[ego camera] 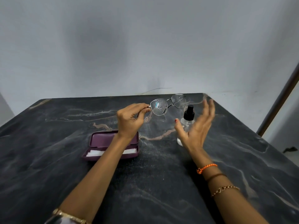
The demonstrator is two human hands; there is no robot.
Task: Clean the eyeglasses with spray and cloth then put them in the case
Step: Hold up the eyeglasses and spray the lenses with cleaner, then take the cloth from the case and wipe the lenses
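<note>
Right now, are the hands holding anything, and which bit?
The left hand pinches the glasses by the frame's left end. The right hand is open beside the spray bottle, holding nothing.

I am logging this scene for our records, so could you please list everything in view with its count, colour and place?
eyeglasses: one, thin metal frame, droplets on both lenses, held above the far part of the table
spray bottle: one, clear with black nozzle, upright on the table, partly behind the right hand
case: one, maroon, open, on the table under the left forearm
cloth: one, white, inside the case
table: one, dark marble with pale veins
wall: grey, behind the table
left hand: pinches the eyeglasses at one end of the frame
right hand: open, fingers spread, beside the spray bottle; bracelets on the wrist
</note>
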